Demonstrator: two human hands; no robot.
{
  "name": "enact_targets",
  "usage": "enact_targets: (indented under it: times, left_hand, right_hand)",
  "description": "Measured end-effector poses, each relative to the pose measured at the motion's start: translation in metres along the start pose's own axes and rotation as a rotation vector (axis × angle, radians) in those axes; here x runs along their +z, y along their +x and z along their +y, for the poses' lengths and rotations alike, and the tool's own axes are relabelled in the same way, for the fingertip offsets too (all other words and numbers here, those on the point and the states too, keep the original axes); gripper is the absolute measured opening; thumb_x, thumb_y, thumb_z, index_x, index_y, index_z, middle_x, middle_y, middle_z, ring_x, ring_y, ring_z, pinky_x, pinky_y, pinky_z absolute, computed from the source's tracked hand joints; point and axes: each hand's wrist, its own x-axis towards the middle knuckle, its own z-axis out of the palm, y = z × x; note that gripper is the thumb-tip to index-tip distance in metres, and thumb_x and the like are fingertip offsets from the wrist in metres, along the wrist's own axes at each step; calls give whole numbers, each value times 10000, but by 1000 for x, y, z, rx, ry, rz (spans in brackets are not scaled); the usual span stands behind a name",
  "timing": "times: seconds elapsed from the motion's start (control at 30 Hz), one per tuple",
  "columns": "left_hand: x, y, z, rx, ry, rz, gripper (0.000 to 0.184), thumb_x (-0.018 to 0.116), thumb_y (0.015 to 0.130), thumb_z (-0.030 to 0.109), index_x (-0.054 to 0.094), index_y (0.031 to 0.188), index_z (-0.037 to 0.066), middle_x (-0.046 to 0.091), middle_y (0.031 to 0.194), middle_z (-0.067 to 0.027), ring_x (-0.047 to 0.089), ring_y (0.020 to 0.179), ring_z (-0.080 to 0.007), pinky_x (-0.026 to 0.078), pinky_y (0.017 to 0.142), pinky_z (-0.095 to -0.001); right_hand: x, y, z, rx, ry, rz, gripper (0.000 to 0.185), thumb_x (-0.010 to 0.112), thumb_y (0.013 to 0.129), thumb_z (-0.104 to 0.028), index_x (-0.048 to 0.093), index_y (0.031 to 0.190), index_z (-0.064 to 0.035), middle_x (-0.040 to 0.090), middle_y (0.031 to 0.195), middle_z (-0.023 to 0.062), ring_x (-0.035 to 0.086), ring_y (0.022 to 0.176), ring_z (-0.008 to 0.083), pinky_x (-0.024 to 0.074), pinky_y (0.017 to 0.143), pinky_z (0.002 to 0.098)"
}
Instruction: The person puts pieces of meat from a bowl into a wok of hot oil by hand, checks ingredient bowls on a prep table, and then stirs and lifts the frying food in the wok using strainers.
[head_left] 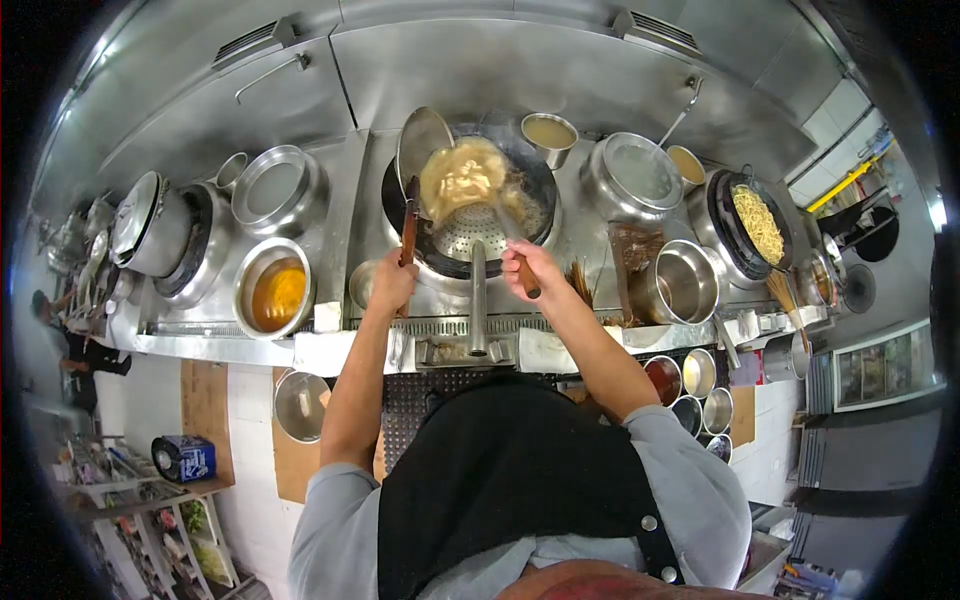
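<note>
My left hand (393, 280) is closed round the long wooden handle of a wide, round metal scoop (423, 135), whose bowl is tilted up at the wok's left side. In my right hand (533, 272) is the wooden grip of a long-handled metal utensil (505, 217); its head is blurred or hidden by the food. Between the two tools lies a shiny, pale yellow mass of food (465, 178), its kind unclear. Just below it, a perforated metal strainer (468, 232) rests over the dark wok (545, 185), its tubular handle pointing towards me.
Left of the wok stand a bowl of orange liquid (280, 298) and a lidded pot (160, 225). To the right are a steel pot (680, 283), a water-filled pot (643, 168) and a wok with noodles (758, 225). Small containers (698, 372) sit below the counter edge.
</note>
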Motion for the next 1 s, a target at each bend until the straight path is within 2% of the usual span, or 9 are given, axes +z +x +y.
enact_targets:
  times: [0.13, 0.27, 0.3, 0.47, 0.6, 0.7, 0.8, 0.93, 1.0]
  left_hand:
    - [0, 8, 4, -22, -189, -64, 170, 622, 848, 38, 590, 1001, -27, 616, 705, -112, 586, 521, -192, 447, 468, -355]
    - [-8, 20, -13, -46, -485, -143, 118, 614, 857, 17, 573, 967, 3, 593, 700, -78, 568, 512, -171, 433, 452, -331]
    - [-13, 18, -11, -75, -563, -186, 110, 617, 875, 35, 575, 974, 10, 592, 703, -75, 558, 513, -167, 450, 470, -330]
    - [-34, 13, -1, -146, -733, -277, 104, 613, 905, 47, 569, 996, 23, 593, 730, -68, 545, 526, -152, 459, 480, -320]
    - [-42, 16, 3, -152, -766, -309, 103, 608, 892, 30, 567, 985, 13, 598, 732, -66, 545, 514, -149, 446, 462, -313]
    - [-54, 23, -2, -59, -534, -284, 71, 613, 877, 28, 585, 942, 17, 597, 707, -63, 544, 497, -147, 436, 452, -312]
    - [-68, 18, 12, 17, -345, -226, 29, 625, 861, 50, 602, 869, 34, 591, 674, -57, 542, 484, -142, 423, 446, -311]
    - [-76, 6, 33, 94, -170, -214, 38, 606, 837, 38, 594, 853, 6, 590, 662, -72, 552, 498, -162, 439, 474, -332]
    - [-79, 13, 36, 145, -110, -199, 51, 596, 826, 32, 592, 843, -16, 594, 649, -92, 567, 508, -185, 465, 502, -355]
  right_hand:
    - [54, -15, 9, -117, -340, 47, 146, 640, 1000, -189, 537, 1084, -129, 554, 773, -22, 523, 574, 85, 403, 460, 245]
    - [74, -32, -5, -251, -867, 207, 620, 673, 949, -108, 457, 1529, -127, 543, 724, -5, 538, 544, 109, 458, 462, 292]
    - [80, -41, -6, -280, -942, 216, 820, 680, 941, -83, 268, 1645, -168, 552, 726, -5, 528, 540, 98, 462, 482, 289]
    - [109, -106, 20, -480, -1115, 283, 786, 619, 955, -21, 262, 1645, -140, 519, 685, -18, 497, 506, 94, 432, 449, 288]
    - [65, -89, 52, -323, -906, 292, 767, 616, 954, -32, 278, 1638, -114, 531, 700, 1, 500, 518, 108, 440, 477, 304]
    - [49, -60, 28, -305, -1352, 484, 746, 649, 935, -201, 343, 1608, -100, 705, 871, 148, 606, 643, 210, 514, 651, 374]
    - [70, -77, 31, -483, -1273, 502, 754, 663, 937, -140, 338, 1616, -112, 568, 717, 22, 526, 549, 129, 472, 535, 321]
    - [71, -57, 25, -418, -1164, 396, 756, 679, 920, -159, 362, 1605, -106, 578, 723, 34, 535, 541, 142, 483, 540, 319]
    - [75, -45, 14, -217, -1438, 399, 770, 670, 898, -189, 358, 1590, -63, 709, 936, 221, 678, 749, 307, 548, 781, 424]
